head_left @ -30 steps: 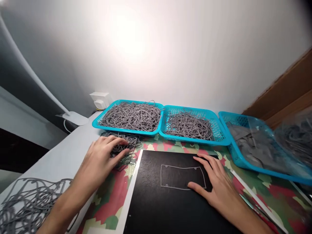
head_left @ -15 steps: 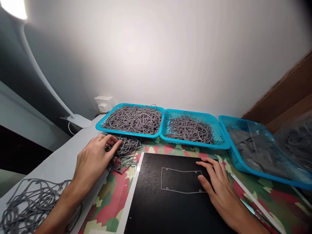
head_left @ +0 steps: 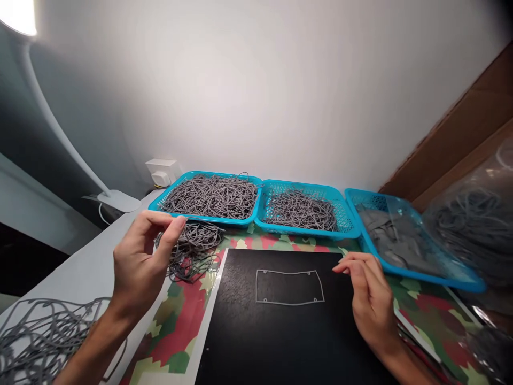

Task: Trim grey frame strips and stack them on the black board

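Note:
A thin grey rectangular gasket (head_left: 289,304) with small looped tabs at its corners lies flat on a black board (head_left: 256,342). Left of the board, my left hand (head_left: 146,256) is raised, thumb and forefinger pinched together in front of a tangled pile of dark grey gaskets (head_left: 196,243). Whether anything is between those fingertips, I cannot make out. My right hand (head_left: 368,297) hovers over the board's right side, its fingertips drawn together in a pinch. Anything in it is too small to see. Neither hand touches the flat gasket.
Two blue baskets (head_left: 258,216) (head_left: 352,235) full of grey strands stand against the wall. A third blue basket (head_left: 444,279) holds flat grey pieces. More loops (head_left: 44,331) lie at front left, below a lamp (head_left: 120,200). A clear bag (head_left: 468,219) bulges at the right.
My left hand has lifted off the pile beside it. My right hand has left the gasket's right end, moved right and closed into a pinch. The whole gasket now shows.

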The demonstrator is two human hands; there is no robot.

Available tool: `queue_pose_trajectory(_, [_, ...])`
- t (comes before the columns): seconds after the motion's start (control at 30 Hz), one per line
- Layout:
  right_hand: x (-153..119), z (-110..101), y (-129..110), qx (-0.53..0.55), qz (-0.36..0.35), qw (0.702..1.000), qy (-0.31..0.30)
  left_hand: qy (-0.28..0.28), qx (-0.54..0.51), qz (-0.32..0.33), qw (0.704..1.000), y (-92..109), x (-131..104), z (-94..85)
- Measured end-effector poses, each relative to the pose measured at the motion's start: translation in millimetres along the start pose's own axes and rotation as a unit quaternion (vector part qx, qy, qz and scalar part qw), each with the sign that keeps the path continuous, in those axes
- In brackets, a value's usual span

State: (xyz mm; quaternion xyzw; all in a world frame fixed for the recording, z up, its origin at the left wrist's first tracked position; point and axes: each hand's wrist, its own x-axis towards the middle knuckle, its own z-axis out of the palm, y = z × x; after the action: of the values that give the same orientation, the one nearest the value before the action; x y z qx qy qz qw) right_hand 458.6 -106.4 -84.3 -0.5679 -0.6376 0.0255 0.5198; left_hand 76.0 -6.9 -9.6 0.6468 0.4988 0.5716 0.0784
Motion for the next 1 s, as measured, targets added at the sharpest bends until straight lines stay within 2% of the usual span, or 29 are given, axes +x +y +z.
queue_pose_trajectory(0.1, [-1.2, -0.5, -3.0, -0.001, -0.024, 1.000, -0.003, -0.004, -0.036, 0.066, 0.997, 13.2, -4.1, 5.2])
queue_pose_trajectory(0.17, [-1.4, -0.3, -10.8, -0.001, -0.038, 0.999, -0.011, -0.038, -0.053, 0.122, 0.990, 27.0, -10.9, 9.1])
queue_pose_trajectory(0.23, [-1.1, 1.2, -25.1, 0.010, -0.053, 0.997, -0.047, -0.105, -0.082, 0.143, 0.981, 43.7, -21.2, 13.5])
queue_pose_trajectory(0.3, [-0.1, 4.9, -44.4, 0.033, -0.070, 0.990, -0.117, -0.192, -0.132, 0.129, 0.964, 60.8, -33.0, 18.1])
queue_pose_trajectory(0.37, [2.7, 10.1, -64.4, 0.054, -0.090, 0.977, -0.187, -0.270, -0.196, 0.131, 0.933, 74.8, -42.4, 22.1])
queue_pose_trajectory(0.43, [8.4, 14.3, -80.4, 0.065, -0.105, 0.968, -0.217, -0.328, -0.258, 0.125, 0.900, 82.3, -46.7, 24.8])
queue_pose_trajectory(0.53, [20.7, 13.0, -91.0, 0.084, -0.078, 0.969, -0.220, -0.356, -0.314, 0.057, 0.878, 78.3, -45.1, 27.9])
queue_pose_trajectory(0.6, [27.8, 5.8, -89.3, 0.107, -0.035, 0.967, -0.227, -0.354, -0.339, -0.024, 0.872, 68.4, -42.9, 29.5])
queue_pose_trajectory(0.67, [30.8, -5.0, -83.5, 0.141, 0.012, 0.955, -0.261, -0.360, -0.362, -0.105, 0.853, 58.6, -42.6, 28.9])
queue_pose_trajectory(0.73, [28.3, -18.2, -77.2, 0.194, 0.068, 0.925, -0.320, -0.389, -0.367, -0.164, 0.829, 53.8, -45.4, 24.1])
queue_pose_trajectory(0.83, [18.4, -39.2, -74.9, 0.250, 0.199, 0.854, -0.411, -0.465, -0.318, -0.234, 0.793, 58.6, -55.0, 10.6])
queue_pose_trajectory(0.9, [13.6, -49.5, -78.8, 0.239, 0.277, 0.815, -0.450, -0.507, -0.308, -0.287, 0.752, 64.7, -64.6, 3.0])
queue_pose_trajectory(1.0, [14.8, -50.4, -84.4, 0.214, 0.334, 0.785, -0.477, -0.540, -0.344, -0.354, 0.681, 66.4, -81.5, 1.0])
